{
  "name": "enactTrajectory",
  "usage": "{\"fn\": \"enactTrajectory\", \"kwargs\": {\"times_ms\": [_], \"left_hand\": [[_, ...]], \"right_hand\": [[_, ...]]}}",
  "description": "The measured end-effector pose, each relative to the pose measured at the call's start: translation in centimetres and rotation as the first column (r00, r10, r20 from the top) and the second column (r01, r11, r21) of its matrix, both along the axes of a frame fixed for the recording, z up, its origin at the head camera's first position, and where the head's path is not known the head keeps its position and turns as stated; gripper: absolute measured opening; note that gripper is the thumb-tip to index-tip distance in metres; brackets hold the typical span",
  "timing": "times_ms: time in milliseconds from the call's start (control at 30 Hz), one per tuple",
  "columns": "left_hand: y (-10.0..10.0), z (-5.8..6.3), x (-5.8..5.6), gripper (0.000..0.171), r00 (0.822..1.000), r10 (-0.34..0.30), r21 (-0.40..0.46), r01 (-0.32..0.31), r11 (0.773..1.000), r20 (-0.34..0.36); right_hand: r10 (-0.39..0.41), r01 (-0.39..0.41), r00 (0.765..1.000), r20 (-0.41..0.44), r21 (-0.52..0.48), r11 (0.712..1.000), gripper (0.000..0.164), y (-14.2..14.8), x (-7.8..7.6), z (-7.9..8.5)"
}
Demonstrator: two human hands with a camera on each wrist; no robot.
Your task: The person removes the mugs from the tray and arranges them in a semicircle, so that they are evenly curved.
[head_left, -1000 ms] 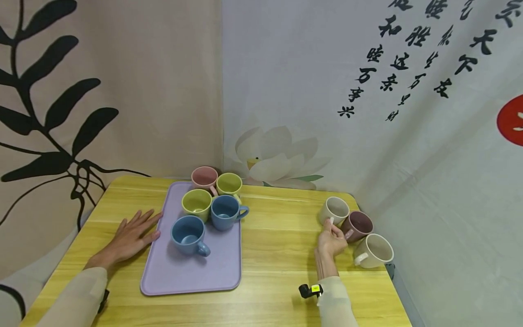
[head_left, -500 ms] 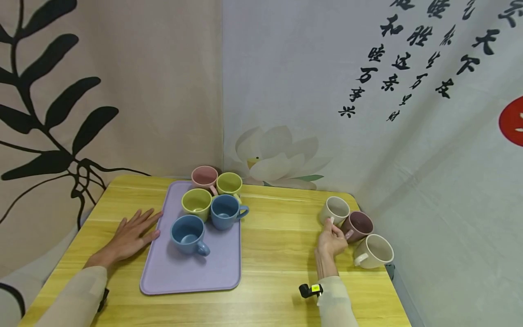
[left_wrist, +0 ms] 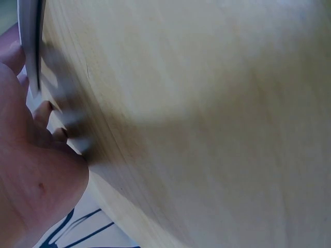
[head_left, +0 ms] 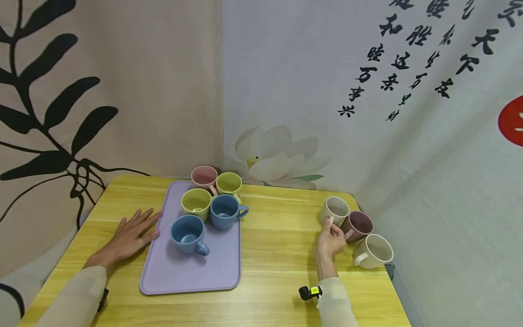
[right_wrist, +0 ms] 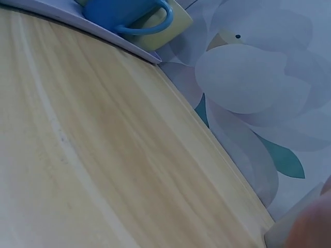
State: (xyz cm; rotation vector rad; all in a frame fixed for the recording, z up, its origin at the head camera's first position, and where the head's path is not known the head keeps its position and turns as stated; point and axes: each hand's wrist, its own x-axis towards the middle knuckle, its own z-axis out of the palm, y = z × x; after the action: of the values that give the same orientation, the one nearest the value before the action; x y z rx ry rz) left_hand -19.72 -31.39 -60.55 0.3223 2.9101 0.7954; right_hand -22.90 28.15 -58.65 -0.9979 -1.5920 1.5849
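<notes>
My left hand (head_left: 130, 236) lies spread on the table, its fingertips and thumb right at the left edge of the lilac tray (head_left: 192, 274). In the left wrist view the tray's rim (left_wrist: 30, 46) stands beside those fingers. On the right, my right hand (head_left: 331, 243) pinches the handle of a white mug (head_left: 336, 208), which stands upright on the table. Close beside that hand are a mauve mug (head_left: 358, 225) and a second white mug (head_left: 375, 251). The right wrist view catches only a blurred fingertip (right_wrist: 313, 227) against the first white mug's side (right_wrist: 282, 230).
Toward the tray's far end stand two blue mugs, the front one (head_left: 188, 236) nearest me, two yellow-green mugs such as the left one (head_left: 196, 202), and a pink mug (head_left: 204, 176). Bare wooden table (head_left: 278, 245) separates tray and right-hand mugs. A printed curtain (head_left: 286, 91) hangs behind.
</notes>
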Motion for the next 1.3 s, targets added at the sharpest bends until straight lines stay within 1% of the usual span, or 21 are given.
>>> {"fn": "enactTrajectory", "kwargs": {"times_ms": [133,267,500,667,867,1067,1167,1300], "left_hand": [[0.0,-0.1,0.0,0.070,1.000,0.005,-0.001,-0.005,1.000,0.005],[-0.1,-0.2,-0.1,0.070,1.000,0.002,-0.005,-0.002,1.000,0.010],[-0.1,-0.2,-0.1,0.070,1.000,0.000,-0.009,0.000,1.000,0.013],[-0.1,0.0,-0.1,0.069,1.000,-0.002,-0.010,0.003,1.000,0.008],[-0.1,-0.2,0.0,0.070,1.000,-0.004,-0.012,0.004,1.000,0.001],[-0.1,-0.1,0.0,0.070,1.000,-0.004,-0.012,0.004,1.000,0.004],[0.0,-0.1,0.0,0.070,1.000,-0.002,-0.010,0.002,1.000,0.003],[0.0,-0.1,0.0,0.069,1.000,0.006,-0.003,-0.006,1.000,0.000]], "right_hand": [[0.047,-0.048,0.998,0.035,0.018,0.999,0.033,-0.1,0.3,0.0],[0.094,-0.094,0.995,0.024,0.030,0.995,0.040,-0.3,0.8,0.1],[0.162,-0.163,0.987,0.014,0.085,0.983,0.051,-0.4,1.7,0.1],[0.213,-0.214,0.977,0.018,0.104,0.971,0.058,-0.8,2.5,0.8],[0.262,-0.258,0.965,-0.001,0.181,0.949,0.065,-1.5,3.7,1.2],[0.254,-0.224,0.965,-0.070,0.289,0.931,0.062,-2.4,4.3,1.3],[0.263,-0.215,0.960,-0.096,0.348,0.912,0.059,-2.9,4.5,1.5],[0.323,-0.271,0.944,-0.069,0.396,0.877,0.060,-3.8,4.7,1.8]]}}
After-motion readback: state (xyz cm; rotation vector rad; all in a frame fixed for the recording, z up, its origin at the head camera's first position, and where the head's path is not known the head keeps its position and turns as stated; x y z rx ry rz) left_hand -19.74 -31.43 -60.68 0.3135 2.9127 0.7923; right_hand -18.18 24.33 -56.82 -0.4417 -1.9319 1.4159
